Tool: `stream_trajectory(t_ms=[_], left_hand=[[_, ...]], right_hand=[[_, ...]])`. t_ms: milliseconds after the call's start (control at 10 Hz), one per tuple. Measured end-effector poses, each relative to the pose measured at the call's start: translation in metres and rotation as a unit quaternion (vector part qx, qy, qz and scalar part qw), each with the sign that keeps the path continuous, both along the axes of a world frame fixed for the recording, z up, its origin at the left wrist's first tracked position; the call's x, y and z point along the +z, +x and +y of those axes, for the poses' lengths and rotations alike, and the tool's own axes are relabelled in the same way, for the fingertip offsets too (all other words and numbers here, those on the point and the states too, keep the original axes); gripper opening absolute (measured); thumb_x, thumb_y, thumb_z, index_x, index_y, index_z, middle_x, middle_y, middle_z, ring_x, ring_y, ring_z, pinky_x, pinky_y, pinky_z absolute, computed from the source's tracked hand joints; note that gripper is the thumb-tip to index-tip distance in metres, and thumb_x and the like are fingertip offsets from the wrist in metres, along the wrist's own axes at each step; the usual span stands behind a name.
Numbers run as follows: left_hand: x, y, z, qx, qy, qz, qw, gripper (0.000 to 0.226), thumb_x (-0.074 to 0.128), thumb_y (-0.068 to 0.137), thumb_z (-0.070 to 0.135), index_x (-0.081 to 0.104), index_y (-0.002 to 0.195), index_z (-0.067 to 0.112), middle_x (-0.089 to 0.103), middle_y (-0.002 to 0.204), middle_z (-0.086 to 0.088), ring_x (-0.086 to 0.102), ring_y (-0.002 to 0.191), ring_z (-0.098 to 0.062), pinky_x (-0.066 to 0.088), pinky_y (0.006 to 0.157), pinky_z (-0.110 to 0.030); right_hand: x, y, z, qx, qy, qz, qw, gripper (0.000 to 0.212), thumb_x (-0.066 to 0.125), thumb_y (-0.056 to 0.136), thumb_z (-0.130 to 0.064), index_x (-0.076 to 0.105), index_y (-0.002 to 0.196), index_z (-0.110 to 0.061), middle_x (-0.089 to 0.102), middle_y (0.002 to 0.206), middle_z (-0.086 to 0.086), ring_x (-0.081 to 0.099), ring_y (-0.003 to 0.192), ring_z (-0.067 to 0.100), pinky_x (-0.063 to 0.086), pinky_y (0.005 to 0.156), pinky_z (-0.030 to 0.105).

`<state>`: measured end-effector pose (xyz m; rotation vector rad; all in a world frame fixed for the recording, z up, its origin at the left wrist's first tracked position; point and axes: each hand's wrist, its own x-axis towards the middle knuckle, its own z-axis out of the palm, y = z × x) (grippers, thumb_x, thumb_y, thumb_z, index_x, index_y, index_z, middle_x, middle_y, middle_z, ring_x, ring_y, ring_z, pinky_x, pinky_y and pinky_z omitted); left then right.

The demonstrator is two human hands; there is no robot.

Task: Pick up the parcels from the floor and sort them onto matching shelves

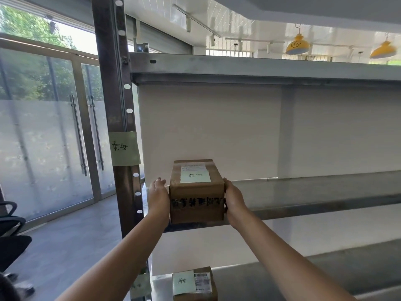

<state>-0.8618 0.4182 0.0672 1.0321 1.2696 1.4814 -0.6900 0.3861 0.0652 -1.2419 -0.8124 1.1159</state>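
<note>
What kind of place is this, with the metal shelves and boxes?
Probably a parcel sorting or pickup room: a tall metal shelving rack, a taped cardboard parcel with a handwritten note held at one shelf, and a handwritten tag stuck on the rack's post.

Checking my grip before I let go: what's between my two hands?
The cardboard parcel, pressed between left hand and right hand, at the shelf front edge, in the head view.
</note>
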Motion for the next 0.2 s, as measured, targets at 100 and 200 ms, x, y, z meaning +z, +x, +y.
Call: stream_trajectory(t_ms=[100,200], left_hand=[[0.003,-0.0024,-0.0133,0.0,0.053,0.055,0.997,0.048,0.026,0.111,0.029,0.044,0.152,0.013,0.05,0.154,-0.007,0.042,0.144,-0.025,0.031,0.113,-0.036],[0.0122,0.0011,-0.0218,0.012,0.133,0.114,0.984,0.048,0.026,0.112,0.031,0.037,0.157,0.017,0.043,0.16,-0.005,0.037,0.149,-0.023,0.027,0.12,-0.037]], right_hand=[[0.0011,0.003,-0.0109,-0.029,0.014,-0.034,0.999,0.043,0.037,0.104,-0.04,0.058,0.136,-0.021,0.057,0.14,0.0,0.052,0.126,0.02,0.041,0.102,0.034],[0.0067,0.005,-0.0184,-0.037,0.047,-0.066,0.996,0.045,0.035,0.105,-0.04,0.047,0.146,-0.026,0.04,0.157,-0.004,0.035,0.145,0.02,0.027,0.116,0.037]])
